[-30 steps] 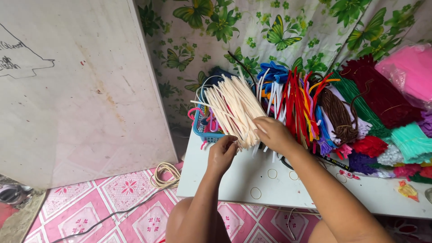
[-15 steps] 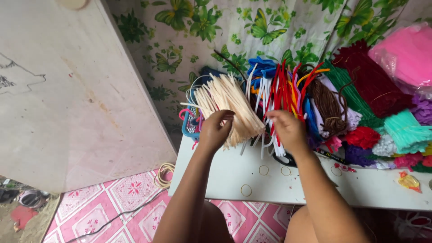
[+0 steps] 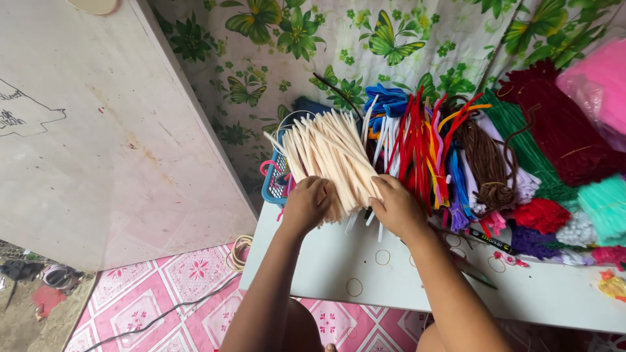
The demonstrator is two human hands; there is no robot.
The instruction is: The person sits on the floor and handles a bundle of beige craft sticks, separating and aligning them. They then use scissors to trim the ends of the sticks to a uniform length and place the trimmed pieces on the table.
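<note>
At frame centre, left hand (image 3: 306, 203) and right hand (image 3: 396, 208) close around the light, bendy cream pipe-cleaner bundle (image 3: 332, 156), best gripped at its lower end.

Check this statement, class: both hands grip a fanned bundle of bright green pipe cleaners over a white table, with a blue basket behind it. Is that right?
Not quite. In the head view the left hand and right hand grip a fanned bundle of cream pipe cleaners, not green ones. The rest holds: the white table is below and the blue basket behind.
</note>
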